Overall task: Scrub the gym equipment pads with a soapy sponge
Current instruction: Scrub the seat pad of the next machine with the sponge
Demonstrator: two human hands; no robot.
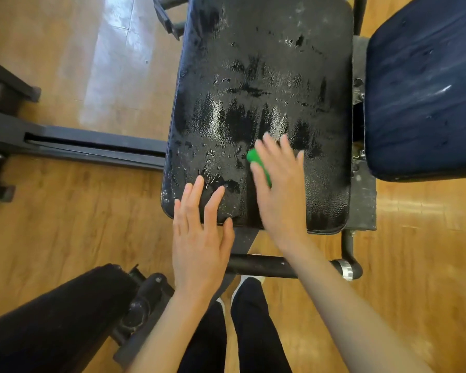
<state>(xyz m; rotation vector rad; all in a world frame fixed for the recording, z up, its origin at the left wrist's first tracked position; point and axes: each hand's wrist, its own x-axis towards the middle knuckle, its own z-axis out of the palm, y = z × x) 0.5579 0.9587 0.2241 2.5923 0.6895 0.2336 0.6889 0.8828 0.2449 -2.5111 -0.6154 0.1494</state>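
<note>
The right hand (279, 184), blurred, lies flat with fingers spread on top of a green sponge (257, 164), pressing it onto the black pad (258, 76) just right of the frame's centre; only the sponge's left edge shows from under the fingers and thumb. The left hand (201, 232) is open too, fingers straight and slightly apart, its fingertips over the pad's near left corner; whether they touch it I cannot tell.

The sponge is bright green with a rounded end, the rest hidden by the hand. The pad is a rounded black rectangle filling the middle of the frame, its textured skin wet and streaked with pale soapy film and beads of foam, heaviest across the middle and near the lower left.

At the right edge sits a dark blue pad (425, 84), streaked as well. Black metal frame bars (92, 146) run off to the left, and a tube (261, 265) crosses below the pad. The wooden floor (65, 224) is glossy. Dark trouser legs (256, 332) show at the bottom.
</note>
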